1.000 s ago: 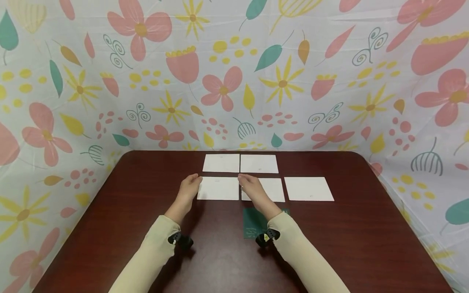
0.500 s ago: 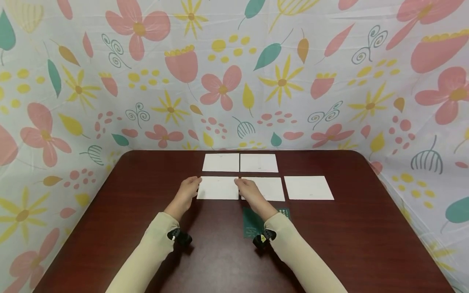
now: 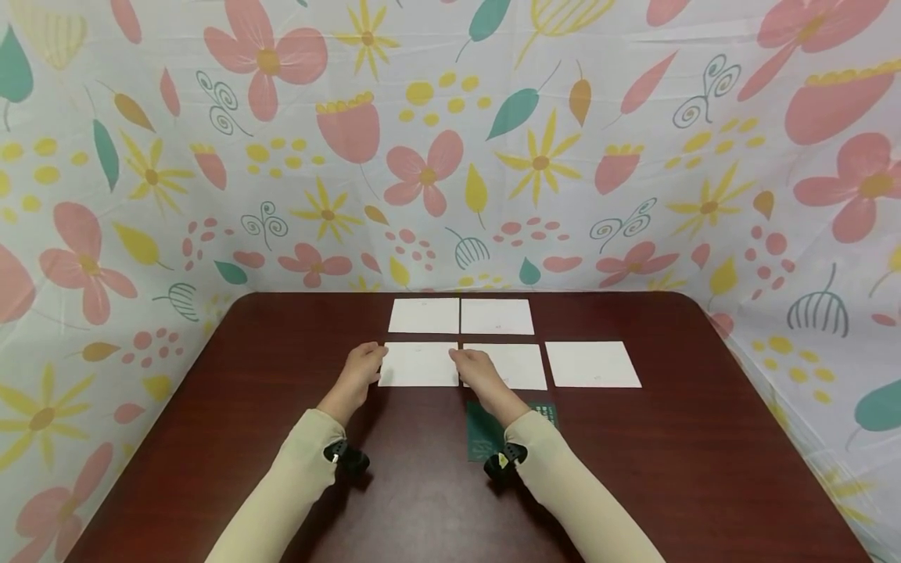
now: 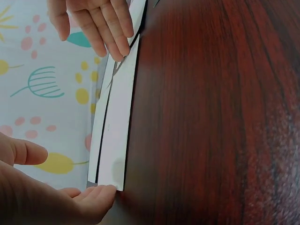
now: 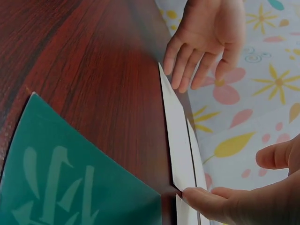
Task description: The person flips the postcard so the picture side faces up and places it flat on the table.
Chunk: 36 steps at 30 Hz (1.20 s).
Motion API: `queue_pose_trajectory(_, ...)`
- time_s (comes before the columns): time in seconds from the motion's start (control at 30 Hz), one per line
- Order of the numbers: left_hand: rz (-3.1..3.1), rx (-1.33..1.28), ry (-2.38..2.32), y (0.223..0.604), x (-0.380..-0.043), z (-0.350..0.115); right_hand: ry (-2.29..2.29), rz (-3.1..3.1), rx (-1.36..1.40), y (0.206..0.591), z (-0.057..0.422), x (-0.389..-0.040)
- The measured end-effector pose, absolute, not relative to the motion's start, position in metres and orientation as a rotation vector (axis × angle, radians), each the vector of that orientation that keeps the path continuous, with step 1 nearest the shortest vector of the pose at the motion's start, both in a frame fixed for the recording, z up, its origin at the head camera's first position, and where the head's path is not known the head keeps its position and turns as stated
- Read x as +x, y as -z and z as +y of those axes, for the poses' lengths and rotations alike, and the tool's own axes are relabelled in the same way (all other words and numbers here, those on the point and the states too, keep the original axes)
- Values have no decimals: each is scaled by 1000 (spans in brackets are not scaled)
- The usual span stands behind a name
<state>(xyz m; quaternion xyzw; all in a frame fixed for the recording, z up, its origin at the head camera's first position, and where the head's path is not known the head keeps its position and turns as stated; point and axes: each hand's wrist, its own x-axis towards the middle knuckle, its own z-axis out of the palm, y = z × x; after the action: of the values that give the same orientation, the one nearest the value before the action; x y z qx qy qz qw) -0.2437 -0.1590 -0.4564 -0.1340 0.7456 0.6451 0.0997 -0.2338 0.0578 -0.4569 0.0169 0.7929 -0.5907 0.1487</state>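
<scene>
A white card (image 3: 418, 364) lies flat at the left end of the nearer row on the table. My left hand (image 3: 360, 371) is at its left edge, fingers extended and thumb raised apart from them. At the opposite edge is my right hand (image 3: 482, 371), its fingertips by the narrow gap and its palm over the middle white card (image 3: 517, 367). In the left wrist view, the left fingertips (image 4: 108, 191) meet the card's end. The right wrist view shows the right fingertips (image 5: 191, 193) at the card's corner, thumb held away.
Two white cards (image 3: 424, 316) form a farther row, and another white card (image 3: 594, 364) lies at the right. A green card (image 3: 483, 438) with pale characters lies partly under the right forearm. Behind the dark wooden table (image 3: 704, 469) hangs a floral curtain (image 3: 436, 102).
My right hand has moved slightly left, from over the middle card to the left card's right edge. The left hand has hardly moved, and the cards lie where they were.
</scene>
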Motion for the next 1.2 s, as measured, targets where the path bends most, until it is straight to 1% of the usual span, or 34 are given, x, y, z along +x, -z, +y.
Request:
queue_pose_trajectory(0.4,2195,-486,-1930,456,-250,-160,1822,2166,186,458,53,-242)
queue_pose_trajectory(0.63,2189,-495,-1961,459,-252,-164,1857,2140,239,459,52,-246)
queue_pose_trajectory(1.2,2254,-496,-1868,461,-253,-166,1805,2179,183,461,49,-245)
